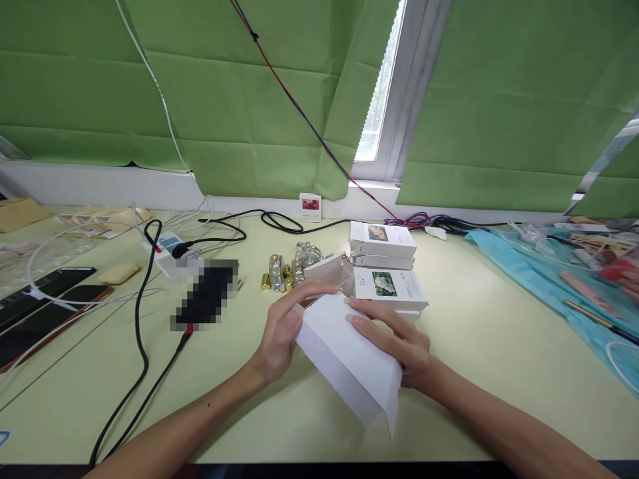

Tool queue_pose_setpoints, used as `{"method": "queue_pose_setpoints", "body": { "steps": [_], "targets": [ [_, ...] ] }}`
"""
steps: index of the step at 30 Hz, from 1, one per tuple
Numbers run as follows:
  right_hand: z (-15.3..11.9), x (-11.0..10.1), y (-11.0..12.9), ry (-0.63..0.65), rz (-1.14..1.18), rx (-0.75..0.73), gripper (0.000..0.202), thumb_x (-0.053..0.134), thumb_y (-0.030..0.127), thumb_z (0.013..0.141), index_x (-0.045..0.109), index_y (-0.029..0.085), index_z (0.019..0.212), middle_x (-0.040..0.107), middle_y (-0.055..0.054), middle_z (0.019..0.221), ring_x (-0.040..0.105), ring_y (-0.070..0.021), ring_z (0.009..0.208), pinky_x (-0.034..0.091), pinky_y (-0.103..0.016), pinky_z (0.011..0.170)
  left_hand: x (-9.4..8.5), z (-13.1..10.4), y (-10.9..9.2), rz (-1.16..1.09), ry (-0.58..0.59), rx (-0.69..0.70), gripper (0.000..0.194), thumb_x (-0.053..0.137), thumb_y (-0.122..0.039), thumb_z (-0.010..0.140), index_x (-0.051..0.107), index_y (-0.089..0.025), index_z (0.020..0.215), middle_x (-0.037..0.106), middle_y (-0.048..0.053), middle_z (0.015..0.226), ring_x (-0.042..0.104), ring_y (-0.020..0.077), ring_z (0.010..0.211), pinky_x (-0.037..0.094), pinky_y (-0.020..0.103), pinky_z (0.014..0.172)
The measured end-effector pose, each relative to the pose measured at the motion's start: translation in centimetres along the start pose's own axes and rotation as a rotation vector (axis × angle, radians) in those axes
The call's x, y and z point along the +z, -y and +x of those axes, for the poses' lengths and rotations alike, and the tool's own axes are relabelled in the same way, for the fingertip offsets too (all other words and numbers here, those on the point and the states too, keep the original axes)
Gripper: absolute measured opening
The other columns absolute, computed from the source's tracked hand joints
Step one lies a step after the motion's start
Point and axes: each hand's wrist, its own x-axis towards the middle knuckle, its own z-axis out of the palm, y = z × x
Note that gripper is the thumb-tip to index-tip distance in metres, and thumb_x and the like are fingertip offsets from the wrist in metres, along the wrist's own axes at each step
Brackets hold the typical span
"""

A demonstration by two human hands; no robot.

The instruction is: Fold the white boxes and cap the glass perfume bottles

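Observation:
Between both hands is a white cardboard box (349,352), tilted, with an end flap hanging loose toward me. My left hand (284,326) grips its far left corner, thumb on the side. My right hand (399,336) holds the right side, fingers lying over the top face. Just beyond are stacked white boxes with a flower picture (389,285), and an open white box (329,268) stands beside them. Small glass bottles with gold-coloured parts (287,273) cluster to the left of these boxes.
More white boxes (382,245) are stacked farther back. A power strip (172,256), black cables (144,319) and phones (54,326) lie on the left. On the right, another person's hand (632,283) is near a blue sheet (559,286). Green curtains (249,100) hang behind.

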Motion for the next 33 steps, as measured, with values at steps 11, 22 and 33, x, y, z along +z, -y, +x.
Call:
{"method": "queue_pose_setpoints", "body": {
  "steps": [11, 22, 33],
  "targets": [
    [0.1, 0.1, 0.1, 0.0, -0.012, 0.028, 0.051, 0.056, 0.024, 0.101, 0.05, 0.022, 0.152, 0.065, -0.017, 0.14, 0.073, -0.0275, 0.113, 0.067, -0.039, 0.087, -0.1, -0.1, 0.3, 0.091, -0.017, 0.03, 0.064, 0.038, -0.069, 0.093, 0.078, -0.024, 0.113, 0.073, 0.011, 0.109, 0.061, 0.0326, 0.101, 0.047, 0.044, 0.088],
    [0.3, 0.1, 0.3, -0.032, -0.013, 0.063, 0.048, 0.055, 0.023, 0.102, 0.053, 0.022, 0.15, 0.067, -0.016, 0.137, 0.072, -0.027, 0.115, 0.066, -0.038, 0.089, 0.0, -0.6, 0.9, 0.164, -0.058, 0.081, 0.062, 0.034, -0.065, 0.099, 0.072, -0.027, 0.129, 0.069, 0.009, 0.135, 0.059, 0.0342, 0.125, 0.044, 0.05, 0.108],
    [0.7, 0.2, 0.1, -0.099, 0.072, 0.117, 0.051, 0.06, 0.016, 0.098, 0.055, 0.022, 0.149, 0.066, -0.015, 0.138, 0.07, -0.0275, 0.119, 0.065, -0.039, 0.093, 0.4, -0.7, 1.2, 0.155, -0.225, 0.103, 0.045, 0.035, -0.049, 0.105, 0.068, -0.027, 0.127, 0.064, 0.01, 0.12, 0.066, 0.0239, 0.1, 0.057, 0.035, 0.073]
  ]
}}
